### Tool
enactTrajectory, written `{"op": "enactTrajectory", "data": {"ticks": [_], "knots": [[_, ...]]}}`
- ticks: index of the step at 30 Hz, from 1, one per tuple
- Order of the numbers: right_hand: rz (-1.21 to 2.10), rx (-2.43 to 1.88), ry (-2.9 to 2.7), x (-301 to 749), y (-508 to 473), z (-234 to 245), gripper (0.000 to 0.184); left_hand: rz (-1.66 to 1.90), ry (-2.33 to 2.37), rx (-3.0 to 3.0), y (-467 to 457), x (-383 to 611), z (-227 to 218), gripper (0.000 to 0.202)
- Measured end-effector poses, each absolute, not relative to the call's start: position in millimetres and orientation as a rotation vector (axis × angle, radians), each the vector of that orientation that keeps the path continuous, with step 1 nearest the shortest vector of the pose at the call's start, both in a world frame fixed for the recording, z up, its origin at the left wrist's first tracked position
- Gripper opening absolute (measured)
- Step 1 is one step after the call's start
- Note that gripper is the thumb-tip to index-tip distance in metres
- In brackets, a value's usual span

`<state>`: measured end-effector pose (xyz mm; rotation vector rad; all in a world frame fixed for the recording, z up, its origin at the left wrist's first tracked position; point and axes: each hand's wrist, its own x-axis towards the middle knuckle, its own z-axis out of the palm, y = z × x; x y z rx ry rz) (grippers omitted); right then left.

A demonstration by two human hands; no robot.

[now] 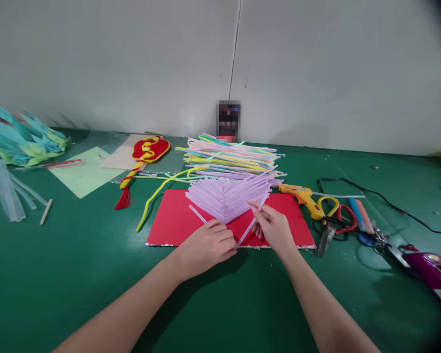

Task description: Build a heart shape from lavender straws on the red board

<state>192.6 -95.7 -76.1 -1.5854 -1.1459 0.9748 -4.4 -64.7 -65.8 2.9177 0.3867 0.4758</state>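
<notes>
A lilac pipe cleaner [247, 232] slants between my hands. My right hand [274, 226] pinches it near its upper end, and my left hand [210, 242] has its fingers closed on the lower part. A lilac piece [197, 214] also sticks out past my left knuckles; whether it belongs to the same pipe cleaner is hidden. Just beyond my fingers, lilac pipe cleaners laid in a V-shaped, leaf-like pattern [224, 196] rest on a red board [172, 215]. Its front edge shows worn white patches.
Behind lies a pile of pastel pipe cleaners [231, 157]. Left are a red and yellow fan [150, 149], green paper [88, 171], translucent sticks [7, 191] and a blue-green paper craft [22, 137]. Right are a yellow glue gun [305, 198], scissors [329, 233], keys [380, 238] and a purple tool [428, 272].
</notes>
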Motion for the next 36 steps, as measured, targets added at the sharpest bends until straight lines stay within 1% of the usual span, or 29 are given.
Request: {"op": "enactTrajectory", "data": {"ticks": [3, 8, 14, 23, 36], "knots": [[0.993, -1.588, -1.12, 193.3, -95.5, -75.8, 0.044, 0.461, 0.382, 2.921, -64.8, -4.3, -66.3, 0.017], [0.953, -1.598, -1.077, 194.8, -95.2, -76.5, 0.052, 0.441, 0.358, 2.924, -65.7, -4.2, -66.7, 0.017], [0.973, -1.609, -0.993, 196.6, -95.4, -75.7, 0.055, 0.438, 0.337, 2.924, -66.7, -4.2, -67.0, 0.014], [0.979, -1.61, -0.942, 197.6, -95.4, -74.6, 0.056, 0.433, 0.351, 2.922, -67.4, -3.9, -66.2, 0.014], [0.887, -1.584, -0.962, 198.6, -94.4, -73.6, 0.054, 0.437, 0.347, 2.862, -67.4, -3.9, -63.7, 0.015]]}}
